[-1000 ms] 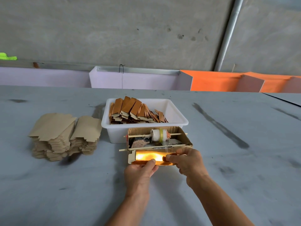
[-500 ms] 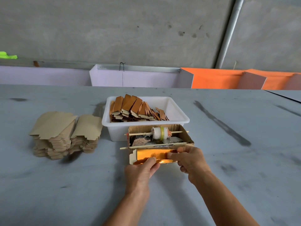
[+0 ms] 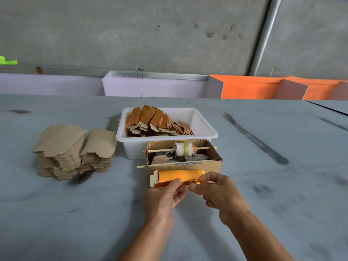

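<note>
Pinching the near edge of a gold foil carton blank (image 3: pixel 178 177), the left hand (image 3: pixel 163 196) has thumb and fingers closed on it, while the right hand (image 3: pixel 218 193) grips its right end (fingers curled round). This blank hangs just above the grey table (image 3: pixel 75 213), just before a cardboard box (image 3: pixel 214 162) with a spool (image 3: pixel 184 149). Behind stands a white tub (image 3: pixel 205 129) of folded blanks (image 3: pixel 150 119); a kraft stack (image 3: pixel 73 153) lies well to the left.
</note>
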`<state>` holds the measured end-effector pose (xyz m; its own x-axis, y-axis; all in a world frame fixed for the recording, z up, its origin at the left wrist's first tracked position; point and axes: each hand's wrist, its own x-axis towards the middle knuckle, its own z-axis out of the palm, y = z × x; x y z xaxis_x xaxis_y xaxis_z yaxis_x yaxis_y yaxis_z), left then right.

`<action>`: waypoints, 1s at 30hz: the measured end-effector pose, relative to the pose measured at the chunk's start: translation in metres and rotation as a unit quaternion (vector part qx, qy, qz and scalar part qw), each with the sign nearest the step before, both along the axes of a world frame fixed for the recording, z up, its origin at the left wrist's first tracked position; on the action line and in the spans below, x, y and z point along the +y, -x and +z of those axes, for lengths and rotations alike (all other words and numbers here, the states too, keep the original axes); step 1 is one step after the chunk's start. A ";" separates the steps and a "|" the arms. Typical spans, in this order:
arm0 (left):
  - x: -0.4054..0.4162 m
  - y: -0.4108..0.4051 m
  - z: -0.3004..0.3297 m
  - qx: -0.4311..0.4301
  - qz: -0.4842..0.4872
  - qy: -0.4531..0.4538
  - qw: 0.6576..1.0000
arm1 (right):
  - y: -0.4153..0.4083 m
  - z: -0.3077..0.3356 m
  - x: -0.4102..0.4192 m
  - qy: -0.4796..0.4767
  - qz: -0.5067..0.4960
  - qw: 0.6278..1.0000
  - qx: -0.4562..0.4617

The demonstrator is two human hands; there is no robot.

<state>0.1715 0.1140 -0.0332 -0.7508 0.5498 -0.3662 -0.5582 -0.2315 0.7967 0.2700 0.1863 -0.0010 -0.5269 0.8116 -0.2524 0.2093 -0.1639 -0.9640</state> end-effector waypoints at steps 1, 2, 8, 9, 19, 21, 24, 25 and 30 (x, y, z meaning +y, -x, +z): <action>0.000 -0.001 0.000 -0.004 -0.002 -0.002 1.000 | 0.000 0.000 -0.002 0.002 0.003 1.000 0.004; -0.001 -0.001 0.000 -0.007 -0.003 -0.004 1.000 | 0.000 0.000 -0.004 0.004 0.005 1.000 0.008; -0.001 -0.003 -0.001 -0.009 -0.002 -0.004 1.000 | 0.002 -0.003 -0.011 0.001 0.010 1.000 0.013; -0.002 -0.003 -0.002 -0.007 -0.002 -0.004 1.000 | 0.003 -0.003 -0.011 0.000 0.011 1.000 0.014; -0.006 -0.003 -0.002 0.003 -0.017 -0.004 1.000 | 0.003 0.003 -0.010 -0.010 0.023 1.000 0.005; -0.006 -0.004 -0.001 0.005 -0.019 -0.004 1.000 | 0.003 0.003 -0.010 -0.012 0.027 1.000 0.003; -0.007 -0.004 -0.001 0.007 -0.022 0.000 1.000 | 0.004 0.002 -0.010 -0.015 0.030 0.999 -0.007; -0.007 -0.004 -0.002 0.006 -0.023 0.001 1.000 | 0.004 0.002 -0.010 -0.015 0.031 0.999 -0.010; -0.008 -0.004 -0.001 0.007 -0.018 0.009 1.000 | 0.006 0.000 -0.010 -0.015 0.030 0.999 -0.020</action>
<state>0.1756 0.1064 -0.0342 -0.7360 0.5697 -0.3656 -0.5543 -0.1970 0.8087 0.2642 0.1764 -0.0012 -0.5645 0.7865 -0.2505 0.2572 -0.1208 -0.9588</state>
